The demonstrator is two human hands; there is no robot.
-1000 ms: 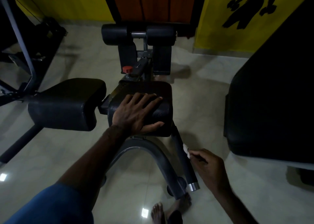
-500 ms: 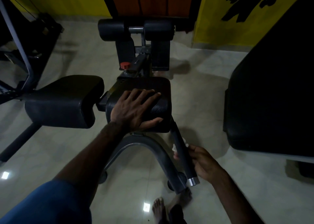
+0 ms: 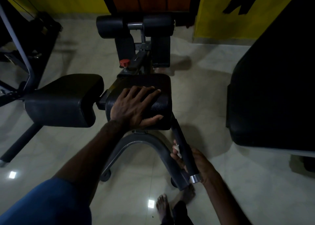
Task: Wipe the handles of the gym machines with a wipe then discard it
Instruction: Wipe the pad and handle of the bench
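White crumpled wipe [image 3: 177, 149] sits in the lower right of the frame, trapped between the right hand [image 3: 196, 163] and the black rubber-sleeved handle bar [image 3: 183, 149] that slants down from the pad to a silver end cap [image 3: 195, 178]. A second ago this hand hovered just beside the bar, pinching the wipe clear of it; half a second ago it was closing in; now its fingers [image 3: 175, 156] curl round the bar with the wipe pressed against the sleeve. The wiping of this handle therefore looks to be just under way, probably with the upper part of the sleeve not yet covered, and discarding lies well ahead. The left hand [image 3: 134, 105], at the centre of the frame, has stayed where it was, lying flat with fingers spread on the black textured vinyl pad [image 3: 162, 95], gripping nothing and seemingly bracing the body. A red adjustment knob [image 3: 124, 62] shows above the pad.
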